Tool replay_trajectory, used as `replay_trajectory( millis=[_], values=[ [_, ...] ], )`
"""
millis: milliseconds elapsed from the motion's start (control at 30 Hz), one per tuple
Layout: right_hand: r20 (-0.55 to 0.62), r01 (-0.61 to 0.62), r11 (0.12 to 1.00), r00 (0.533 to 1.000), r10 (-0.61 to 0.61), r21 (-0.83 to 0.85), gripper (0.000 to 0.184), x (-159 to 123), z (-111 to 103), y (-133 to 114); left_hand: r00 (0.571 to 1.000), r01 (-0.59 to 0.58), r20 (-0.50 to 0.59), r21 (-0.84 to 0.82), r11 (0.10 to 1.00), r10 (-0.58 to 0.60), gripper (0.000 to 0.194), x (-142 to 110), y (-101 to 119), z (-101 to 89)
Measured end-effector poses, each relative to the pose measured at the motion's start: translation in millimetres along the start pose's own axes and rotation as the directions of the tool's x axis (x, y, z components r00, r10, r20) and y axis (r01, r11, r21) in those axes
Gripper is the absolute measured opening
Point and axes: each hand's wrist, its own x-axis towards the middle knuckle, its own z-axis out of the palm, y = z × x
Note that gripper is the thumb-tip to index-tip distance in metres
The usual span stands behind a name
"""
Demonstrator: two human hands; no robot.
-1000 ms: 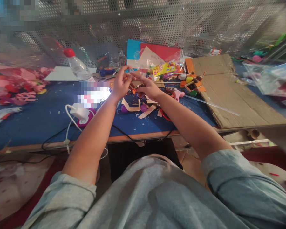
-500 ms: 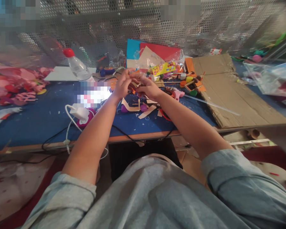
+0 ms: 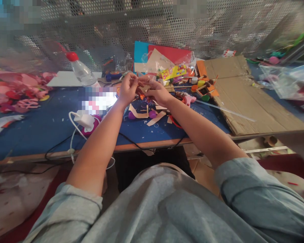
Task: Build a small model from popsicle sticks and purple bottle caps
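Note:
My left hand (image 3: 128,88) is raised above the far part of the blue table, its thumb and fingers pinched together. My right hand (image 3: 157,91) meets it from the other side, fingers bent inward and fingertips close to the left ones. Whatever they pinch is too small and hidden to name. A small orange piece (image 3: 142,96) shows just below, between the hands. Under them lie cream paper strips (image 3: 156,118) and purple round pieces (image 3: 152,114). A pink glue gun (image 3: 189,100) rests right of my right wrist.
A red-capped bottle (image 3: 83,72), a bright phone screen (image 3: 100,102) and a white charger (image 3: 84,118) are on the left. Pink cut-outs (image 3: 12,89) and a white glue gun (image 3: 5,123) lie farther left. Cardboard (image 3: 253,101) covers the right. Perforated metal (image 3: 147,30) stands behind.
My left fingers have drawn together into a tighter pinch and lowered slightly. My right hand has shifted little, staying beside the left. The things on the table have not moved.

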Motion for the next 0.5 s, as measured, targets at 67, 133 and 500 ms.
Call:
replay_trajectory(
  millis=[67, 133, 500],
  values=[
    [-0.003, 0.000, 1.000, 1.000, 0.000, 0.006, 0.072, -0.7, 1.5, -1.3, 1.000, -0.004, -0.001, 0.005, 1.000, 0.004, 0.063, -0.1, 1.6, -0.1],
    [-0.004, 0.000, 1.000, 1.000, 0.000, -0.002, 0.074, -0.8, 2.5, -1.9, 1.000, -0.007, 0.000, 0.009, 1.000, 0.007, 0.064, -0.1, 2.1, -0.3],
    [-0.003, -0.052, 0.998, 0.999, 0.053, 0.046, 0.088, -1.7, 0.6, -1.8, 1.000, -0.026, -0.013, 0.017, 1.000, 0.027, 0.064, 0.0, 2.1, -2.4]
  ],
)
